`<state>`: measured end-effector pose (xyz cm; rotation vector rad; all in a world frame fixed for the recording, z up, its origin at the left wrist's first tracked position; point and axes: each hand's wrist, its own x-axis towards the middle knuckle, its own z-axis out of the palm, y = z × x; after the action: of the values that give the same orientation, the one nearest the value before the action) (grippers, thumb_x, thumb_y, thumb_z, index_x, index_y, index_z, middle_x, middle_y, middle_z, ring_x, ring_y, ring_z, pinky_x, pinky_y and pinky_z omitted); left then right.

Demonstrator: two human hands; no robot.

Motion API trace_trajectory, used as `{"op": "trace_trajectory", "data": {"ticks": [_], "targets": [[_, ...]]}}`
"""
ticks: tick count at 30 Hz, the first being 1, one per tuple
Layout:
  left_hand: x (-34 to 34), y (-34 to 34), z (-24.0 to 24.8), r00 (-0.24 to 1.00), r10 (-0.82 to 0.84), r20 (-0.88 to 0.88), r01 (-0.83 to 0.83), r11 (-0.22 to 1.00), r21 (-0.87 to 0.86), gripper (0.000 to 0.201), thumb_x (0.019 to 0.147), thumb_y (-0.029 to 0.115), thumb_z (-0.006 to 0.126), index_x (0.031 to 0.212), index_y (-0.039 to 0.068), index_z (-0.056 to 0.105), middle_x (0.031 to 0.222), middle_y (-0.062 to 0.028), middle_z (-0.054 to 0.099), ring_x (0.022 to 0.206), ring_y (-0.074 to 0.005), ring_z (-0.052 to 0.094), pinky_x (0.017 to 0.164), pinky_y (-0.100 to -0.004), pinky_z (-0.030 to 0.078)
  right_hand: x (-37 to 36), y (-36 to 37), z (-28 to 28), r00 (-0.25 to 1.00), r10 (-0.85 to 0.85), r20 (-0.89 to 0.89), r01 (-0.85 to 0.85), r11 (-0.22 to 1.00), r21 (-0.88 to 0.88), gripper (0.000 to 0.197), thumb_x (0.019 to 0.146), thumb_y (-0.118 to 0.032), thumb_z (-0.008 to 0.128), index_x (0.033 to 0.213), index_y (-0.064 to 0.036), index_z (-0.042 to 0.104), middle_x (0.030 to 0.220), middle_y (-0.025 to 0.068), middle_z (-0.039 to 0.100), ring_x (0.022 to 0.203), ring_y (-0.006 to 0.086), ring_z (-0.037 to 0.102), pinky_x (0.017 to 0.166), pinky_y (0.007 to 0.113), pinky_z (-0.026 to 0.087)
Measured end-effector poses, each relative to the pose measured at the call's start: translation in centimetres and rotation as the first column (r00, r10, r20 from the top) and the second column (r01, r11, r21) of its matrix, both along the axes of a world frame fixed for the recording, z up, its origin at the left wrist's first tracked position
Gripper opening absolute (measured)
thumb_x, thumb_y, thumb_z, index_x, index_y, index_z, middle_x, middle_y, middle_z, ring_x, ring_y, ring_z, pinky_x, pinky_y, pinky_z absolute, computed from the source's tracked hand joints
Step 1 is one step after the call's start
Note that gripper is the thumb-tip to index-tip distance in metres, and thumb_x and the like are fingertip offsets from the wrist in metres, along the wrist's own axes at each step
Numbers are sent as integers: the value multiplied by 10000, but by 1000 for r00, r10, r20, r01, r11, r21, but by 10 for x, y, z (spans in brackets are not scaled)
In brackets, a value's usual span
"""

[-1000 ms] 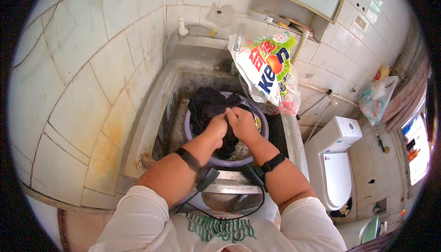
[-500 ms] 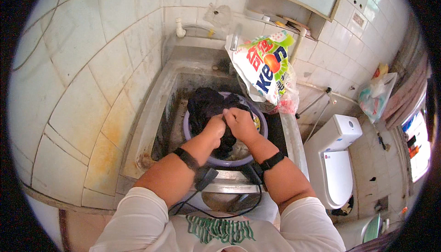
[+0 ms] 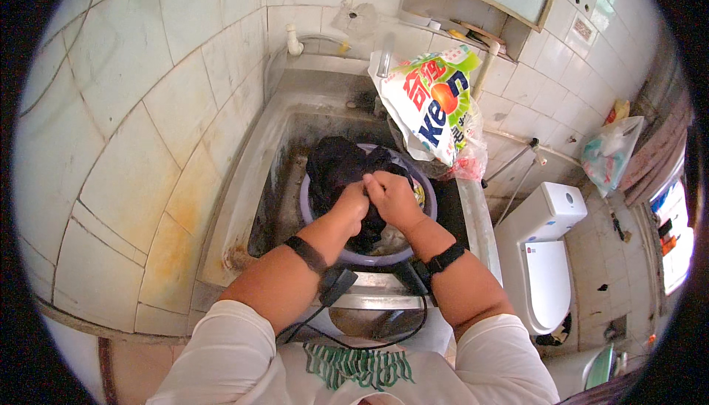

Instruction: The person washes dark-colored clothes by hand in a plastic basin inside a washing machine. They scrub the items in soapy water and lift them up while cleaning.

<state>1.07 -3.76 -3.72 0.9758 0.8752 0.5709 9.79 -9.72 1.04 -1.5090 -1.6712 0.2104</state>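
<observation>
Over a purple basin (image 3: pixel 432 196), my left hand (image 3: pixel 350 208) and my right hand (image 3: pixel 393 196) are closed side by side on a dark wet-looking cloth (image 3: pixel 336 165). Their knuckles nearly touch. Most of the cloth bunches beyond and to the left of my fingers, draping over the basin's left rim. Another dark length hangs below my fists into the basin. Some water shows at the near side, and something yellow lies by the right inner wall. The cloth's exact kind cannot be made out.
The basin stands in a worn stone sink (image 3: pixel 236 205). A white and green detergent bag (image 3: pixel 436 102) rests on the sink's back right corner. A white toilet (image 3: pixel 543 257) stands to the right. Tiled wall (image 3: pixel 148 146) rises on the left. A plastic bag (image 3: pixel 611 155) hangs at far right.
The view has shifted slightly, so the whole scene sits a little further right. Both hands keep their grip on the dark cloth, with hardly any movement.
</observation>
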Motion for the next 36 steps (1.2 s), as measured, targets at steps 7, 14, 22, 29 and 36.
{"op": "trace_trajectory", "data": {"ticks": [7, 14, 22, 29, 36], "targets": [[-2, -1, 18, 989, -76, 128, 94, 985, -143, 329, 850, 354, 511, 922, 52, 620, 969, -97, 625, 884, -216, 585, 768, -364, 443, 21, 4, -14, 984, -179, 10, 179, 980, -89, 366, 924, -278, 424, 777, 28, 560, 759, 266, 560, 774, 453, 533, 689, 481, 422], [-7, 16, 5, 998, -25, -62, 37, 979, 199, 325, 782, 273, 587, 1001, 38, 538, 896, -105, 593, 813, -219, 561, 711, -352, 447, 43, 6, -45, 988, -75, 139, 110, 959, -262, 334, 898, -289, 454, 834, 11, 585, 818, 260, 584, 802, 434, 559, 719, 480, 439], [-22, 26, 26, 978, -17, -206, 64, 972, 224, 513, 629, 174, 710, 1081, 57, 499, 966, -126, 555, 878, -248, 544, 754, -377, 436, 43, 5, -19, 725, -283, -628, -19, 903, -429, 256, 749, -156, 589, 978, -49, 549, 884, 35, 538, 818, 173, 506, 750, 285, 391], [-23, 18, 31, 770, -400, -498, 557, 801, 219, 721, 598, 217, 788, 1206, -16, 478, 1198, -199, 505, 1122, -282, 466, 932, -354, 354, 76, 3, -18, 331, -126, -935, 134, 987, -86, 257, 688, -13, 584, 940, -4, 533, 821, 88, 549, 740, 183, 535, 641, 290, 448], [-33, 42, 10, 785, -316, -533, 466, 868, 173, 423, 649, 165, 711, 1033, 18, 613, 975, -106, 640, 879, -247, 591, 787, -357, 456, 81, 8, -14, 281, -112, -953, 152, 986, -71, 224, 657, -30, 578, 877, -23, 537, 744, 67, 524, 695, 190, 507, 609, 307, 426]]}}
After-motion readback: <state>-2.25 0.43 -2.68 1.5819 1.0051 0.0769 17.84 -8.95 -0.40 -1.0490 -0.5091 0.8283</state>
